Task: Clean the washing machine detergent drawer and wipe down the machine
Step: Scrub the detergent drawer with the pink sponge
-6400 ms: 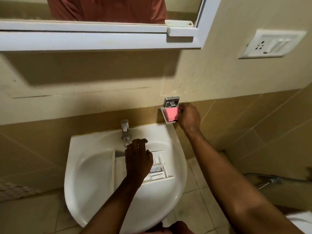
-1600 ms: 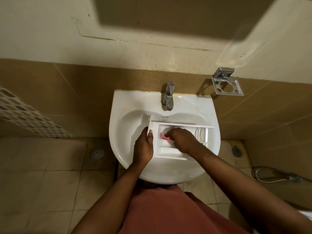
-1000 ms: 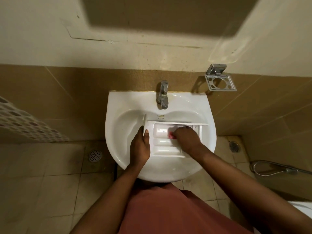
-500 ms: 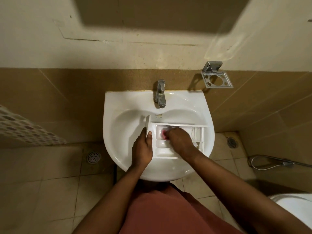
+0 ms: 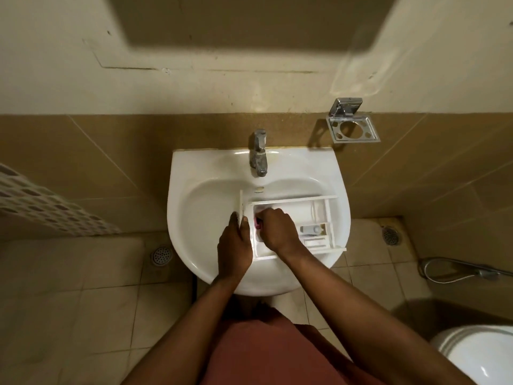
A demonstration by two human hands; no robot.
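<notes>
Position: white plastic detergent drawer (image 5: 311, 215) lies across white ceramic sink (image 5: 194, 168), long axis left-right; left hand (image 5: 234, 245) grips its left end panel, right hand (image 5: 277, 230) clamps small pink cleaning block (image 5: 258, 224) in leftmost compartment, other compartments lying rightward

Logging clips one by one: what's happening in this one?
A person at the sink is cleaning the drawer, which lies in the basin. The left hand grips the drawer's front end. The right hand holds pink soap inside the compartment beside it. No water shows at the tap.
</notes>
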